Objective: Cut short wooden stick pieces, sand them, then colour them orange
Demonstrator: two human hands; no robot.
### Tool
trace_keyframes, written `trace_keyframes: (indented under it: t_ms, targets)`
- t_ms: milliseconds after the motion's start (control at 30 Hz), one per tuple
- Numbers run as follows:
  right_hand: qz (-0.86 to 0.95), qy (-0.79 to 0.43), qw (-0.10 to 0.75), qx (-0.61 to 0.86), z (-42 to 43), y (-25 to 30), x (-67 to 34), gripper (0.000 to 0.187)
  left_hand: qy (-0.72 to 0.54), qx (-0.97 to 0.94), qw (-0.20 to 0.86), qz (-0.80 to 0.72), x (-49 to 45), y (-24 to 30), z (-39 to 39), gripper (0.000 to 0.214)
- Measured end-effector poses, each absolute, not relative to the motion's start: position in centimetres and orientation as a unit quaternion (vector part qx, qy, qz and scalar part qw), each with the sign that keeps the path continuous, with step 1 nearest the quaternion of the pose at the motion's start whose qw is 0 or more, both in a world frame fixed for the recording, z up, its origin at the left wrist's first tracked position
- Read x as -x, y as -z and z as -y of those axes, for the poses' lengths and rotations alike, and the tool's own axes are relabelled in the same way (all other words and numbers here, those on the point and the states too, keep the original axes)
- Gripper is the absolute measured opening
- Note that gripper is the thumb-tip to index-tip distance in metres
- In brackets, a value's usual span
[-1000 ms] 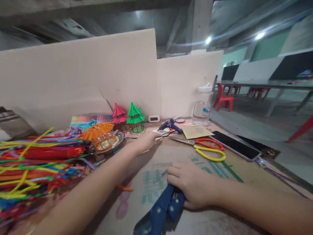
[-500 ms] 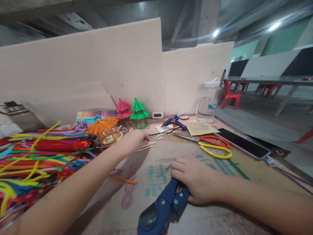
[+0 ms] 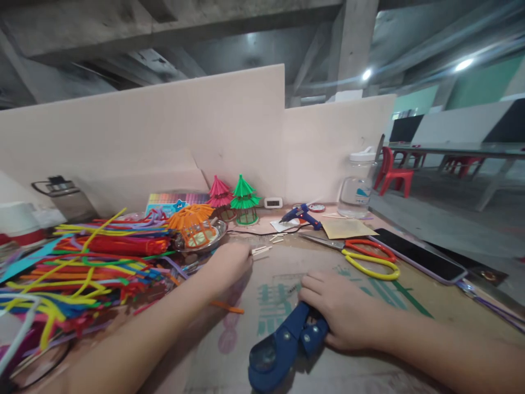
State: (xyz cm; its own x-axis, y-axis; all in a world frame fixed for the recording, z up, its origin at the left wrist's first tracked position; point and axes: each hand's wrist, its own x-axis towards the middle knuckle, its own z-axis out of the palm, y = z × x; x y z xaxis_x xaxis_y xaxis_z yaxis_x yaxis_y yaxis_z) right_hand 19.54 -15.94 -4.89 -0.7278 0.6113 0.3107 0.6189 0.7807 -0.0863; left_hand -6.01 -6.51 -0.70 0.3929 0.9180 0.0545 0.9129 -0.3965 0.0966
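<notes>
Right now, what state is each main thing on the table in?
Blue cutter: gripped by the right hand
Scissors: lying flat
Smartphone: face up, screen dark
Water bottle: upright, lid on
Glue gun: set down, nozzle pointing left
Digital clock: digits showing
Green-roofed model: upright
Pink-roofed model: upright
Orange-roofed model: tilted on metal dish
Pipe cleaners: loosely piled

Head view, facing forward and down
From close above the counter (image 3: 264, 223), past the left hand (image 3: 231, 265) and right hand (image 3: 330, 303), to the pale partition (image 3: 184, 131).
</notes>
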Motion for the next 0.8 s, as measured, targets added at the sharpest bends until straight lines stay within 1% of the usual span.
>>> trace_keyframes:
  t_ms: [67,100,200,300,433,600,800]
  targets:
    - [0.920,0.031,0.174,0.349,16.0,5.0,-19.6,0.024,-0.105,-0.836,0.055,-0.536,5.7,0.0,7.0,0.016]
    - [0.917,0.040,0.179,0.355,16.0,5.0,-19.6,0.025,-0.136,-0.838,0.077,-0.524,5.5,-0.4,7.3,0.016]
    - [0.909,0.045,0.202,0.361,15.9,4.7,-19.8,0.029,-0.222,-0.837,0.170,-0.471,4.9,-1.7,8.5,0.023]
    - [0.892,0.020,0.252,0.374,15.4,4.1,-20.3,0.031,-0.290,-0.821,0.261,-0.416,4.2,-2.6,9.9,0.021]
    - [0.853,-0.014,0.328,0.405,14.0,3.9,-21.6,0.036,-0.351,-0.794,0.328,-0.373,3.5,-3.2,11.3,0.031]
    - [0.829,0.002,0.365,0.424,12.5,3.8,-23.2,0.043,-0.401,-0.784,0.325,-0.345,3.4,-4.5,12.6,0.030]
    - [0.807,0.018,0.371,0.458,12.1,2.7,-23.8,0.043,-0.400,-0.823,0.236,-0.327,3.4,-5.3,14.2,0.029]
